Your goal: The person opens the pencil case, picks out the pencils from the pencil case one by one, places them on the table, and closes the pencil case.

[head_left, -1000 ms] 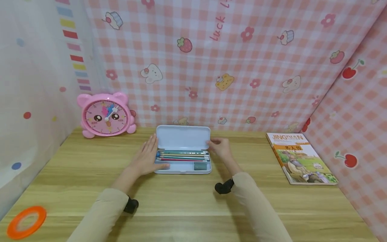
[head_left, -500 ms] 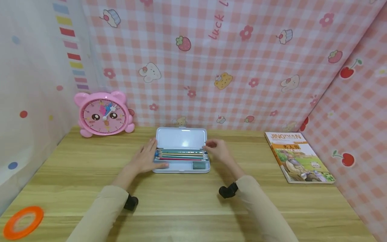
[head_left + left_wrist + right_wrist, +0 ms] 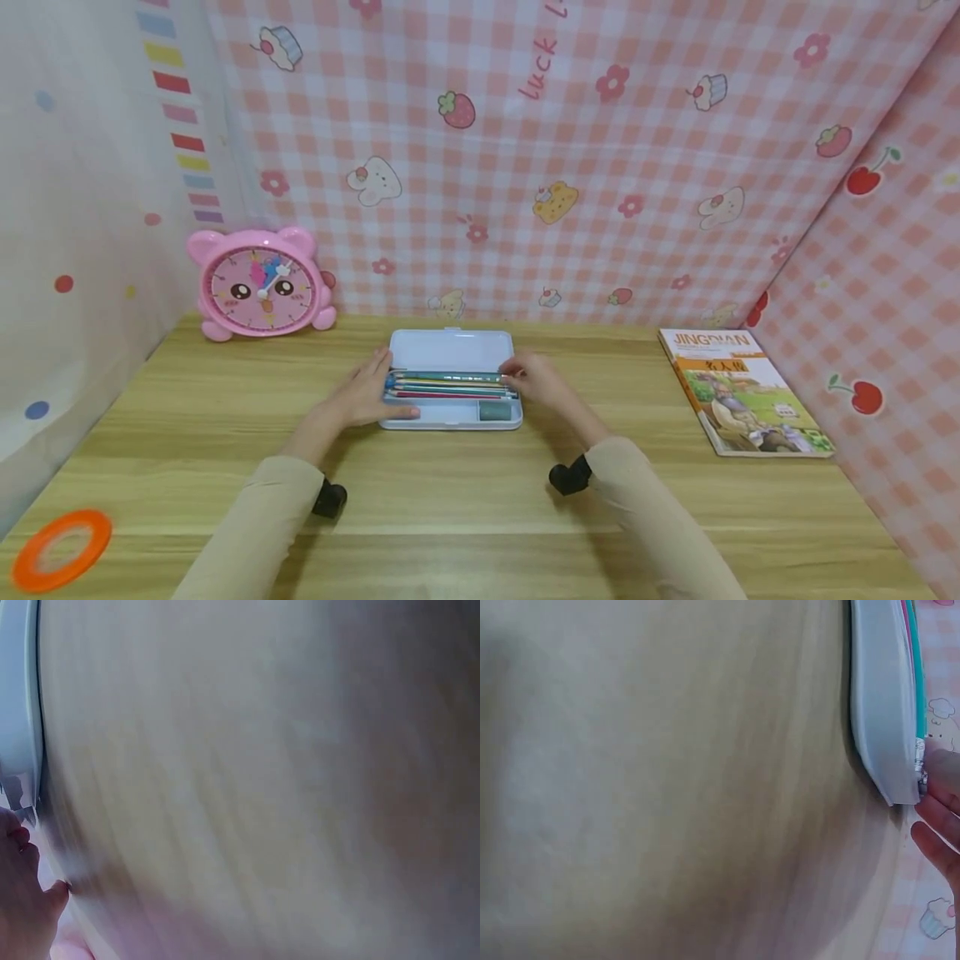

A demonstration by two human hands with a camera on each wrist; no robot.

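Observation:
A white pencil case (image 3: 442,414), lid (image 3: 450,348) tilted back, lies on the table. Several pencils (image 3: 446,387) fill its rear compartment, and a grey-green eraser-like block (image 3: 495,411) sits in the front right compartment. My left hand (image 3: 360,396) rests along the case's left end, fingers straight, its thumb reaching over the front compartment. My right hand (image 3: 540,383) is at the right end, its fingertips over the pencils' ends. In the right wrist view, thumb and fingers (image 3: 937,825) are right at those ends; I cannot tell whether they pinch a pencil.
A pink bear-shaped clock (image 3: 262,287) stands at the back left. On the right lies a book (image 3: 750,400) with a picture cover. An orange ring (image 3: 97,533) is near the table's front left. Pink checked cloth (image 3: 480,167) hangs behind the wooden table (image 3: 450,492).
The lid has tipped farther back. My right hand has moved from the lid's right edge inward to the pencils' ends. My left hand stays at the left end.

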